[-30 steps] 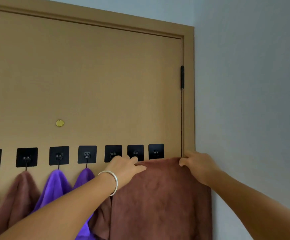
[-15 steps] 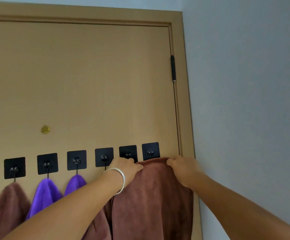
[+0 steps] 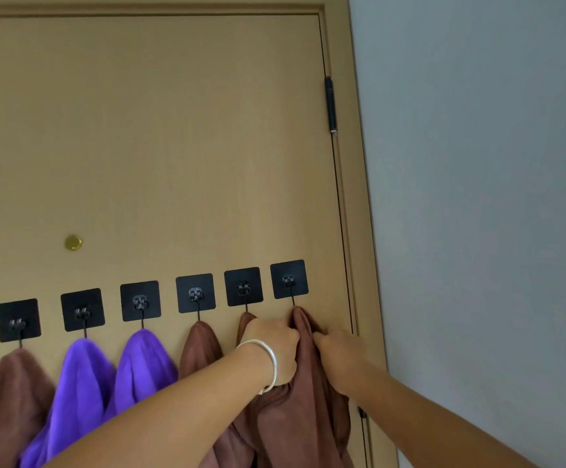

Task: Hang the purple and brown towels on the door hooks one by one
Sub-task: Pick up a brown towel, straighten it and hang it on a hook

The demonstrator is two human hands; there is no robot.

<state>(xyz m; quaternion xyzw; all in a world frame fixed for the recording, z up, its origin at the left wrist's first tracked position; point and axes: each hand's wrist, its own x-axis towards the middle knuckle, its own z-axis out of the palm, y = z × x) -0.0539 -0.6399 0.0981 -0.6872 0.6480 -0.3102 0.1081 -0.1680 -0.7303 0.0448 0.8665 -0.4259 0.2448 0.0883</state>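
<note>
Several black square adhesive hooks run in a row across the tan door (image 3: pixel 160 157). A brown towel (image 3: pixel 303 396) hangs bunched from the rightmost hook (image 3: pixel 289 279). My left hand (image 3: pixel 273 349), with a silver bangle on the wrist, grips its folds from the left. My right hand (image 3: pixel 337 354) pinches the same towel from the right, just below the hook. To the left hang two more brown towels (image 3: pixel 200 346) (image 3: pixel 247 320), two purple towels (image 3: pixel 144 363) (image 3: pixel 78 380) and another brown towel (image 3: pixel 11 393).
The door frame (image 3: pixel 359 211) with a black hinge (image 3: pixel 329 103) borders the hooks on the right, then a grey wall (image 3: pixel 477 197). A small brass peephole (image 3: pixel 73 242) sits above the hook row.
The brown towel, held spread flat by its top edge before, now hangs gathered on the rightmost hook. Both hands have come together and lower onto its folds. The view shifted left.
</note>
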